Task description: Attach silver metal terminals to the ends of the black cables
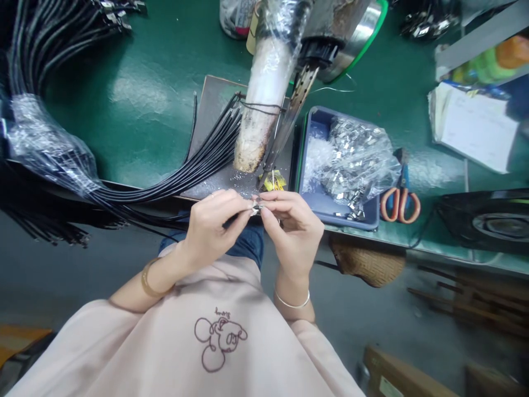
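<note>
At the table's front edge my left hand and my right hand meet fingertip to fingertip. Between them is a small dark and silvery piece, which looks like a cable end with a metal connector part. My left hand is closed on the cable side, its fingers covering most of it. The fingers of my right hand pinch the piece from the other side. A bundle of black cables runs in from the left, its ends on a grey board just beyond my hands.
A tape-wrapped white tube and a metal rod-like tool slant down over the board. To the right stand a blue tray with bagged metal parts, orange-handled scissors and a black device. Papers lie farther back.
</note>
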### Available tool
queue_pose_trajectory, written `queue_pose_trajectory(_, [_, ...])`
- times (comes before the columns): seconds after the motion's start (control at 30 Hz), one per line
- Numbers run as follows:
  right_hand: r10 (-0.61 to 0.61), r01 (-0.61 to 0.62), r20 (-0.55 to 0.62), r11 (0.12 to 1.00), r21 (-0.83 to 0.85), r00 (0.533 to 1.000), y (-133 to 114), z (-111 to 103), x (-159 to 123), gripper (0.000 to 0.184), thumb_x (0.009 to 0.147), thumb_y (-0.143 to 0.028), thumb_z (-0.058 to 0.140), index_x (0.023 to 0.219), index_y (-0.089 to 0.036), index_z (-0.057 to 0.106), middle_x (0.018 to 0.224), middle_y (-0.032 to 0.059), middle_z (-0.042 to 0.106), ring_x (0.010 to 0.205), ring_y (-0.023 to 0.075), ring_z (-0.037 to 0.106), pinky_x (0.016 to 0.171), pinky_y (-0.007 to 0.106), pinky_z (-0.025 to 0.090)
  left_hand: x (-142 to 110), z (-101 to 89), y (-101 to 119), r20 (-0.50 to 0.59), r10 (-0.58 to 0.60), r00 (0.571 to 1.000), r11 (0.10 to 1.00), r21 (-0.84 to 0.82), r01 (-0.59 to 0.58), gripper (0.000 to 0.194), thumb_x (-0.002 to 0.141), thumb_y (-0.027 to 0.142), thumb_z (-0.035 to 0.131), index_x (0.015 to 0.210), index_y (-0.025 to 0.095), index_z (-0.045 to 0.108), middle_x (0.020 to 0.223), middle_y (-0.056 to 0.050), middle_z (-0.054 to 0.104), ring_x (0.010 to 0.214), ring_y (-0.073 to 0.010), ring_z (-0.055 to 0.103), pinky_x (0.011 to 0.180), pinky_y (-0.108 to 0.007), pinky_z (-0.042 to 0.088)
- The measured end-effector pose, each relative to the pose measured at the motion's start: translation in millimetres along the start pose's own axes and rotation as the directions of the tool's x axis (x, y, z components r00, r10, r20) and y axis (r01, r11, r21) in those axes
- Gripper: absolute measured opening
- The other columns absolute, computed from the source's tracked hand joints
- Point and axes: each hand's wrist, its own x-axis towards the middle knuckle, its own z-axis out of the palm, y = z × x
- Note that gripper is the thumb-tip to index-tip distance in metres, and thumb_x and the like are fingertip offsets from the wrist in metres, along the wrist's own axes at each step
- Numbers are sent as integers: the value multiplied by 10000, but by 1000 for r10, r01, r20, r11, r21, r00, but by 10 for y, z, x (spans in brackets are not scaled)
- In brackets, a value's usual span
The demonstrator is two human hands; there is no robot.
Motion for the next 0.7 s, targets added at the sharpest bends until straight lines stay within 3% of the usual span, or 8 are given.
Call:
queue_pose_trajectory(0.1, [1,0,-3,999,44,1000,1,6,-31,98,900,-197,697,817,-239,728,976,43,776,869,191,789,752,324,684,-44,43,3,-20,52,998,997,50,-51,226,986,180,580,859,197,766,759,-47,761,687,-142,647,718,-259,528])
queue_pose_trajectory(0.2, [-123,119,-81,991,-58,989,-11,30,-95,115,895,-159,702,858,-263,736,1022,39,779,918,208,797,812,373,699,-47,48,46,36,-121,992,977,-172,125,236,1008,258,578,832,186,718,734,-33,737,632,-123,627,643,-228,513])
queue_pose_trajectory(0.23, [-186,173,-110,978,-121,976,-13,39,-116,138,894,-144,705,886,-275,744,1046,40,781,945,215,797,833,388,701,-37,37,63,104,-216,971,927,-290,237,249,1011,301,588,815,181,686,699,-18,710,577,-108,595,591,-216,492])
queue_pose_trajectory(0.3, [-274,245,-132,948,-201,953,-8,52,-147,178,887,-126,717,932,-292,759,1074,41,784,976,224,796,845,400,703,-6,1,91,299,-359,884,737,-490,465,302,993,405,632,794,178,620,627,13,646,466,-78,504,477,-199,422])
queue_pose_trajectory(0.37, [-246,225,-129,962,-158,961,10,49,-158,176,892,-132,724,941,-296,767,1050,32,786,951,216,798,835,392,702,30,-41,100,454,-397,797,550,-578,603,362,954,490,683,794,178,590,590,28,609,406,-57,421,401,-192,335])
queue_pose_trajectory(0.43, [-144,139,-115,989,-55,983,32,32,-152,145,910,-161,721,935,-294,774,1008,23,785,908,201,798,815,373,699,59,-72,93,506,-396,766,472,-603,643,393,915,521,729,787,173,598,590,21,612,408,-49,394,388,-193,301])
queue_pose_trajectory(0.5, [-61,62,-82,998,12,995,45,9,-136,110,924,-196,718,923,-286,781,984,24,785,878,192,794,791,354,693,76,-84,80,502,-394,770,459,-618,638,386,896,508,755,775,168,618,589,20,610,430,-52,403,409,-198,328])
queue_pose_trajectory(0.7, [-40,41,-13,996,75,999,16,-36,-108,134,907,-160,735,921,-281,791,986,19,789,896,180,787,849,352,674,89,-71,67,523,-381,762,449,-615,648,285,885,368,768,743,164,628,576,30,602,477,-61,472,498,-198,435])
